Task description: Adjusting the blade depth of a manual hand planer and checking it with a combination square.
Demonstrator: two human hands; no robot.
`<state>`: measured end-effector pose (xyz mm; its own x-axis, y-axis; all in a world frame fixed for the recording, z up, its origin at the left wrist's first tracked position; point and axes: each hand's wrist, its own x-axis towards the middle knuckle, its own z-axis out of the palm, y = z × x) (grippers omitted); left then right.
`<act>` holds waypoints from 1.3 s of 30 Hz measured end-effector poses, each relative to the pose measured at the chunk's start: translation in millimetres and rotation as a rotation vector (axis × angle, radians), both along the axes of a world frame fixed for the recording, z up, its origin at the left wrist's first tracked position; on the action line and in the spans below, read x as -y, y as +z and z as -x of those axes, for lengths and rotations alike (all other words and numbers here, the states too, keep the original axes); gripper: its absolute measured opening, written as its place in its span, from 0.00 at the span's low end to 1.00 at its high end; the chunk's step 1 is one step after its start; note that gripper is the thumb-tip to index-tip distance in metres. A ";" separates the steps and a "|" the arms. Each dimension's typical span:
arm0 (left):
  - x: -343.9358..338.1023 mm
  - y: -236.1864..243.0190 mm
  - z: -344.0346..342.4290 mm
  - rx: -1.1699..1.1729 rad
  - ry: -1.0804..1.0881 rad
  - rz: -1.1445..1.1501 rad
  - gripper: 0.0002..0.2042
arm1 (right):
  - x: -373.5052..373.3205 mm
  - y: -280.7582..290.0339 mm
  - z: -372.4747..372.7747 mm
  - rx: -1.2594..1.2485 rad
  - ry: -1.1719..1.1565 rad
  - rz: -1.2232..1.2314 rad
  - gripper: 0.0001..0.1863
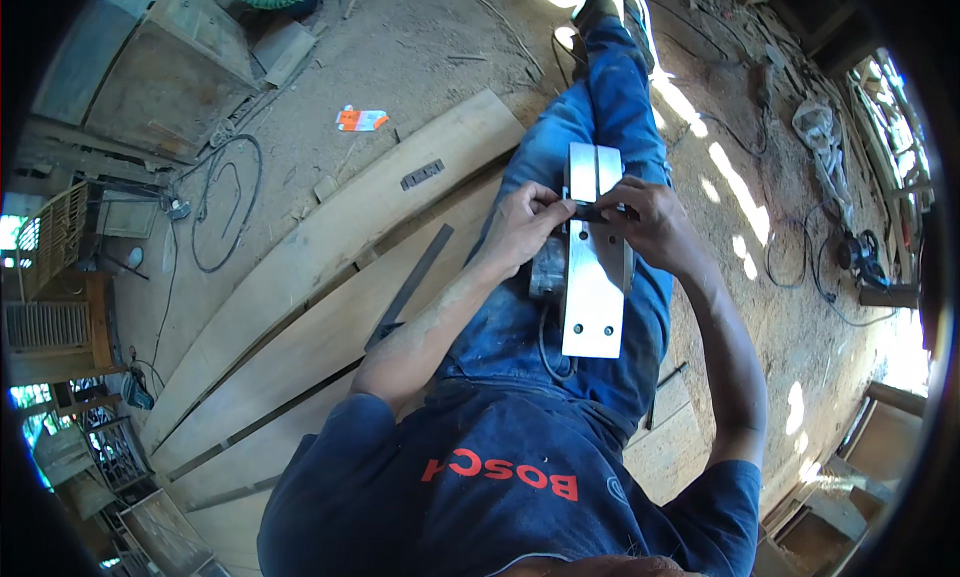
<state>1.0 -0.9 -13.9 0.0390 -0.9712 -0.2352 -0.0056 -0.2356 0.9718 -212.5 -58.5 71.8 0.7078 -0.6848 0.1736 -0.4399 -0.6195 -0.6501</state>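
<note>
The small dark piece (588, 214) at the middle of the frame is mostly covered by fingertips, so its full shape cannot be made out; the body of the planer (594, 307) is largely hidden beneath its own sole, with only a dark housing (546, 269) showing at the left side. The fisheye rim cuts off furniture at the left and lower right, and glare washes out part of the metal. That sole is a long, narrow, bright silver plate in two sections, with round holes in it, and it lies facing up on the person's blue trousers (520, 342), just right of centre. A dark cable (551, 352) loops out below the housing. To the left, long wooden planks (330, 232) with smooth pale faces and curved edges lie on dusty brown ground (440, 62), near an orange-and-white packet (361, 119). The left hand (520, 222) has its fingers bent and its thumb tip at the plate's left edge; whether it grips anything cannot be told. The right hand (652, 220) is curled, thumb and fingertips drawn together on the dark piece.
</note>
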 end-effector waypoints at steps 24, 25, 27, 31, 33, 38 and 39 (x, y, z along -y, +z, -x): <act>-8.9 5.5 -1.4 -0.006 0.045 -0.029 0.13 | 5.1 2.1 -7.7 -0.138 -0.029 -0.079 0.01; -14.9 5.5 0.4 -0.014 0.035 -0.053 0.13 | 5.2 -1.5 -5.8 -0.147 -0.037 -0.103 0.01; -20.5 7.7 3.0 0.027 0.107 0.156 0.12 | 4.0 -6.8 -2.5 -0.008 -0.038 -0.124 0.00; -28.7 18.6 11.1 0.114 0.122 0.195 0.11 | -0.7 -9.1 0.9 0.003 -0.039 -0.045 0.01; -32.1 24.3 13.0 0.142 0.127 0.204 0.11 | -2.6 -10.8 1.9 0.007 -0.039 -0.023 0.02; -26.5 33.0 11.2 0.263 0.089 0.134 0.09 | -0.3 -12.0 1.8 0.017 -0.007 0.036 0.02; -26.4 32.6 11.1 0.251 0.093 0.136 0.09 | -1.8 -10.5 0.8 -0.033 -0.022 0.049 0.03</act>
<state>-10.1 25.6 18.7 0.1699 -0.9826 -0.0752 -0.2344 -0.1144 0.9654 -213.3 -56.7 61.3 0.6983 -0.6917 0.1843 -0.4749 -0.6403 -0.6038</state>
